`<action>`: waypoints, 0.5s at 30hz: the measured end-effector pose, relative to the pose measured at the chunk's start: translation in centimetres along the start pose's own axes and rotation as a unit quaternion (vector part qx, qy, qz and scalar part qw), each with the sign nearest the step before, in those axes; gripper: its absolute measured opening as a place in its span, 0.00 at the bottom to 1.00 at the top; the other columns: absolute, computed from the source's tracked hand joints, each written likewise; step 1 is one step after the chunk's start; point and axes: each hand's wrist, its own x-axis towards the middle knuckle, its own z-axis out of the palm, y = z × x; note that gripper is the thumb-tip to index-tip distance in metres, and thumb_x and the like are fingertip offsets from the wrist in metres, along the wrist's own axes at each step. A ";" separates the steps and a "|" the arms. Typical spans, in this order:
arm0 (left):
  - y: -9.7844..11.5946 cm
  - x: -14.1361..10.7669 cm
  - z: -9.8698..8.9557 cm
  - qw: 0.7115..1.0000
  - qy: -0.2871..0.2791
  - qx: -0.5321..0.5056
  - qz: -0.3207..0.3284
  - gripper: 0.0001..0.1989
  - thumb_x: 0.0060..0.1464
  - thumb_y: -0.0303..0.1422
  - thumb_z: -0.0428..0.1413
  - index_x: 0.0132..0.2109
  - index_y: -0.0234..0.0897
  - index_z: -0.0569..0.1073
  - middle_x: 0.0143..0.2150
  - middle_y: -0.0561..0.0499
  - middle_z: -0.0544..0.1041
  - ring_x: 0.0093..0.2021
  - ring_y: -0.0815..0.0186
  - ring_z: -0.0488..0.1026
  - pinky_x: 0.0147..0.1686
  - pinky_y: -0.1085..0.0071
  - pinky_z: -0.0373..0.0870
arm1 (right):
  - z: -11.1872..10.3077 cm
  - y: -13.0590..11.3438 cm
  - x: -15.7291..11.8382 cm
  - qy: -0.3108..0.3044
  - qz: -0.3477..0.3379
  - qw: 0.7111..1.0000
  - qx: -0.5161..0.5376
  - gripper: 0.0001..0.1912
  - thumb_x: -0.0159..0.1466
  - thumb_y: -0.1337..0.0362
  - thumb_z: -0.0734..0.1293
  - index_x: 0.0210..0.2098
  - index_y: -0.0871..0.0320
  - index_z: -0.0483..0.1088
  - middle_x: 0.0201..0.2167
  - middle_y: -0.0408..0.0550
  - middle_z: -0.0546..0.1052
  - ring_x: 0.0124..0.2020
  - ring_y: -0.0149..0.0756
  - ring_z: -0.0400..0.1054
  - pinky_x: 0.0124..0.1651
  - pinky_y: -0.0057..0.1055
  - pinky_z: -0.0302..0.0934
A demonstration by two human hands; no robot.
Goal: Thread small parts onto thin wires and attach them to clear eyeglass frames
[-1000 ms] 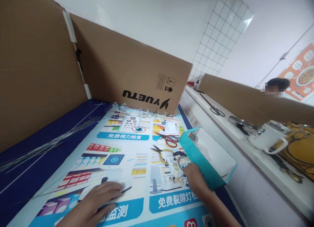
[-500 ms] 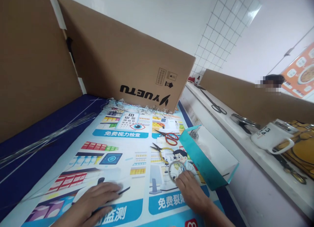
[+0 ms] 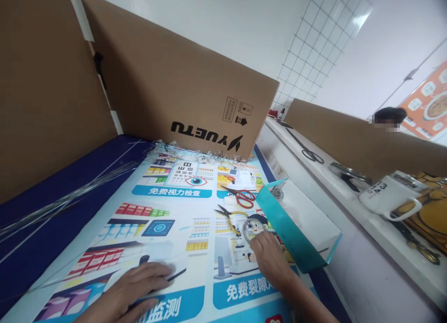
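Note:
My right hand [image 3: 270, 257] has its fingers curled at the lower edge of a round silvery ring [image 3: 253, 230], which looks like a coil of wire. The ring rests on a printed poster sheet [image 3: 195, 271]. My left hand [image 3: 139, 285] lies on the same sheet at the lower left, fingers stretched out, with nothing seen in it. Just beyond the ring are yellow-handled pliers [image 3: 232, 219]. Farther off lie red-handled scissors [image 3: 242, 197]. To the right of my right hand stands an open teal box [image 3: 296, 230] with a ball of wire [image 3: 277, 194] inside.
Long shiny strands [image 3: 70, 197] stretch across the dark blue cloth [image 3: 31, 220] at the left. Tangled silvery pieces [image 3: 199, 151] lie along the base of a cardboard wall [image 3: 181, 80]. On the right ledge are a white mug [image 3: 386, 197] and black scissors [image 3: 309, 154]. A person's head shows at the far right.
My right hand and the ring have shifted slightly away from me, so the ring sits closer to the pliers. My left hand has barely moved.

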 end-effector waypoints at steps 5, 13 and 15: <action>0.7 0.1 0.1 0.998 0.032 -0.027 -0.036 0.18 0.51 0.38 0.55 0.51 0.53 0.68 0.54 0.56 0.70 0.53 0.61 0.67 0.53 0.64 0.64 | 0.6 0.7 1.5 -0.006 -0.022 1.000 -0.015 0.07 0.60 0.75 0.58 0.33 0.60 0.66 0.33 0.50 0.67 0.37 0.39 0.58 0.46 0.39 0.52; 0.1 0.2 -0.4 0.999 -0.002 -0.036 -0.018 0.20 0.51 0.38 0.55 0.52 0.55 0.67 0.54 0.56 0.70 0.53 0.61 0.67 0.52 0.65 0.66 | -1.2 2.0 -1.3 0.014 0.002 1.000 -0.009 0.08 0.62 0.73 0.55 0.34 0.60 0.65 0.32 0.51 0.66 0.36 0.38 0.58 0.42 0.36 0.53; 0.2 0.2 -0.5 0.999 -0.001 -0.032 -0.028 0.20 0.51 0.38 0.55 0.52 0.55 0.67 0.54 0.56 0.70 0.53 0.61 0.67 0.52 0.64 0.66 | -1.5 0.7 -1.6 0.021 -0.011 1.000 0.008 0.08 0.62 0.73 0.55 0.33 0.60 0.64 0.32 0.50 0.66 0.36 0.39 0.57 0.41 0.37 0.54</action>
